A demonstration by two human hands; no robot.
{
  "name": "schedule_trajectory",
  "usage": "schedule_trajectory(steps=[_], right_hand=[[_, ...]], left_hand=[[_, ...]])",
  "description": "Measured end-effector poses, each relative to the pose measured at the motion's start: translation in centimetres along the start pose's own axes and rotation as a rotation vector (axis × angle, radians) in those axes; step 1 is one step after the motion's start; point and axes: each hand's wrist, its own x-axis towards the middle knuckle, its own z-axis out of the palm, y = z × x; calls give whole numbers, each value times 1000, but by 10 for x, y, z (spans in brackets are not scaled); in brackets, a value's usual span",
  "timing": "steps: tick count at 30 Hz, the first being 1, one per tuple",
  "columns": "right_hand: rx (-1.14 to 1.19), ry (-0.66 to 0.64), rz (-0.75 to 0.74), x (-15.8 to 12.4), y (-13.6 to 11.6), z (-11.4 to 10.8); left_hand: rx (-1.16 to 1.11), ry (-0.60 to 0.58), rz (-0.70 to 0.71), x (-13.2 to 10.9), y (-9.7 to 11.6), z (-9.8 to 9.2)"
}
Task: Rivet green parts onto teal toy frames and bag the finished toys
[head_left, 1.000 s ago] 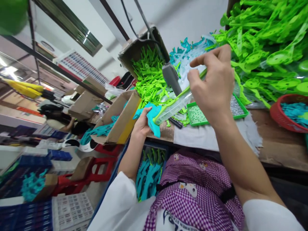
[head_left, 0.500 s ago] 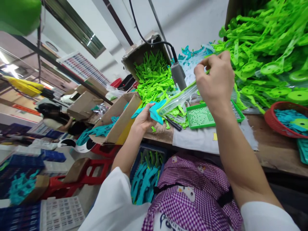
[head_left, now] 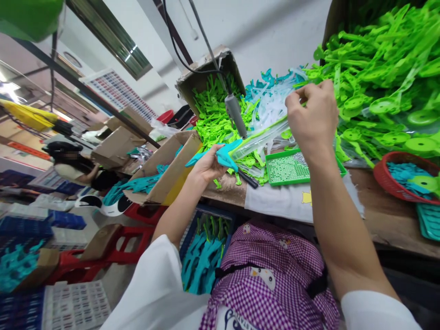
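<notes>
My left hand [head_left: 209, 164] is closed around a teal plastic piece [head_left: 227, 156] with pointed, wing-like ends. From this piece a long lime-green and clear plastic strip [head_left: 263, 137] runs up to the right. My right hand [head_left: 312, 114] is raised at the strip's far end, fingers pinched together; the exact grip is partly hidden behind the hand. Just above the strip hangs a grey electric screwdriver [head_left: 235, 114] on a black cable, touched by neither hand. Below the strip lies a green tray [head_left: 287, 181] of small metal pieces.
Lime-green parts [head_left: 385, 91] are heaped at right, near a red basket [head_left: 388, 178]. A cardboard box [head_left: 172, 176] of teal parts stands left. A black-handled tool [head_left: 249, 179] lies near a white cloth [head_left: 278, 199]. Below is a crate [head_left: 206, 252]. A person [head_left: 74, 165] sits farther off.
The hanging screwdriver has swung left and down, away from my right hand. Both hands keep their hold, with the right hand slightly farther right.
</notes>
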Motion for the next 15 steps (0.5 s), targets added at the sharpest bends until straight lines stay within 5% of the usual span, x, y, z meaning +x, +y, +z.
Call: schedule_trajectory(steps=[11, 15], right_hand=[[45, 11, -17, 0, 1, 0], [278, 49, -190, -6, 2, 1]], left_hand=[[4, 10, 22, -5, 0, 5], [-2, 58, 8, -18, 6, 6]])
